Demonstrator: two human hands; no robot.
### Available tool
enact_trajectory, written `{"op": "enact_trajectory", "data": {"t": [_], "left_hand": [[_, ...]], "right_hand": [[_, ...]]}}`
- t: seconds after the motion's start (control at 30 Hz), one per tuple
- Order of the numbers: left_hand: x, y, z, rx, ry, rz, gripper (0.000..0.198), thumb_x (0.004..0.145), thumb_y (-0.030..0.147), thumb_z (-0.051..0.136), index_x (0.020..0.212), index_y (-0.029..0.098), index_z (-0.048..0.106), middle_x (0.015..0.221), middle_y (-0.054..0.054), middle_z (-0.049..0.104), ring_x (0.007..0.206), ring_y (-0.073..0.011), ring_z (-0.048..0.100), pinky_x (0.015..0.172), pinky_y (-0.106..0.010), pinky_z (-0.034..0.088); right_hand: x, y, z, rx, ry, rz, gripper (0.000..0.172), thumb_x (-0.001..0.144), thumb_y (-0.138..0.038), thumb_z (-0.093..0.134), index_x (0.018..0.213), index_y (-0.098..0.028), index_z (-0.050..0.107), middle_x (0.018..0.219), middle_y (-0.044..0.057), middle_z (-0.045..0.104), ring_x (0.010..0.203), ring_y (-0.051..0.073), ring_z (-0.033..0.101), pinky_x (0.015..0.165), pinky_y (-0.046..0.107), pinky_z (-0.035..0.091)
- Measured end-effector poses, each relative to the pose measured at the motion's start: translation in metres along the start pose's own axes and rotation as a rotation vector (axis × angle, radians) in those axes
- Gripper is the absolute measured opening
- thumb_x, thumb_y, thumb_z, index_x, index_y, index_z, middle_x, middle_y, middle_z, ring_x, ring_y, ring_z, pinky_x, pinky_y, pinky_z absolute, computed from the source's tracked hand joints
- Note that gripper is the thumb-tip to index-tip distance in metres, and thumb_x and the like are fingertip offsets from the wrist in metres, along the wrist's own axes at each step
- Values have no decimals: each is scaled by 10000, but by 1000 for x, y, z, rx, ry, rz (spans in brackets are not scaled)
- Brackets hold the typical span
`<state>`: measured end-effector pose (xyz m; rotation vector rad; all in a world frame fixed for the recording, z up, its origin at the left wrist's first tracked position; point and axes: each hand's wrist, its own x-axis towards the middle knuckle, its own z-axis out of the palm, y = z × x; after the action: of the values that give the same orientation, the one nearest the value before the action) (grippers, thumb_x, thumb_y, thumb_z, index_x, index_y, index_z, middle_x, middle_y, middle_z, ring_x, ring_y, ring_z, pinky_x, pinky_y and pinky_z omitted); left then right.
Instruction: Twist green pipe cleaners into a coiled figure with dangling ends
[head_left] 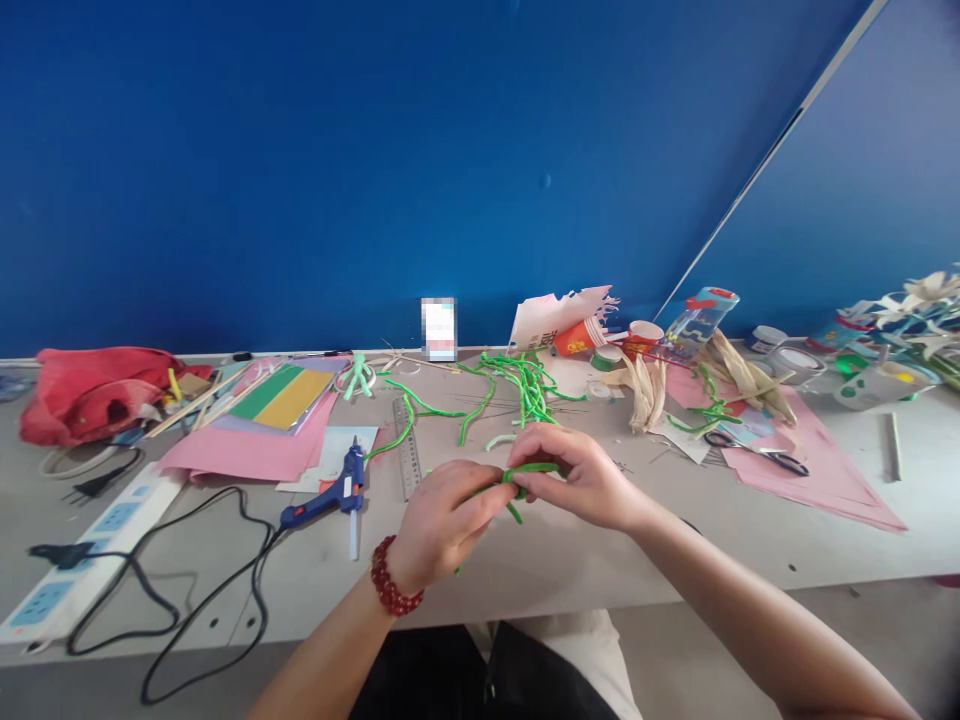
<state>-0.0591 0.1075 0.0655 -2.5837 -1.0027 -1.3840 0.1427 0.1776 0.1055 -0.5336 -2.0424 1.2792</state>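
Observation:
Close to the table's front edge, my left hand (pixel 450 510) and my right hand (pixel 574 475) meet, both closed in a pinch on a green pipe cleaner (pixel 536 468). One piece of it sticks out to the right along my right fingers, and a short end hangs below the fingertips. Where the fingers overlap, the twist or joint is partly hidden. Just beyond my hands lies a tangled heap of green pipe cleaners (pixel 531 385). A single curved green pipe cleaner (pixel 407 425) crosses a metal ruler (pixel 407 455) left of them.
A blue glue gun (pixel 326 495) with its cord lies left, near a white power strip (pixel 90 555). Pink paper (pixel 247 435) and a red cloth (pixel 97 395) are farther left. At right are scissors (pixel 757 453), dried husks (pixel 649 395) and paper cups (pixel 581 337). A phone (pixel 439 330) leans on the blue wall.

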Motion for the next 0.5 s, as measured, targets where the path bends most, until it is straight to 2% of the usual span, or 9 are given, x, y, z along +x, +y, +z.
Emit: {"op": "enact_trajectory", "data": {"t": [0.23,0.37,0.5], "left_hand": [[-4,-7,0,-54,11,18,316,957,119,500,1246,210,590,1045,-104,726,919,-205,688,781,-347,559],[-6,-8,0,-10,62,58,330,939,81,499,1236,180,604,1055,-117,725,933,-211,685,788,-352,565],[-8,-8,0,9,98,60,326,934,72,502,1227,166,611,1056,-124,722,949,-210,681,798,-357,572]], "right_hand": [[12,2,6,276,-78,144,174,889,-316,659,847,-149,631,829,-3,577,508,54,573,468,187,485],[14,1,13,388,-34,195,152,871,-293,670,856,-167,586,701,-50,548,476,61,575,450,172,466],[13,5,16,411,4,195,185,856,-317,696,831,-177,578,726,-37,568,493,82,604,464,200,504]]}}
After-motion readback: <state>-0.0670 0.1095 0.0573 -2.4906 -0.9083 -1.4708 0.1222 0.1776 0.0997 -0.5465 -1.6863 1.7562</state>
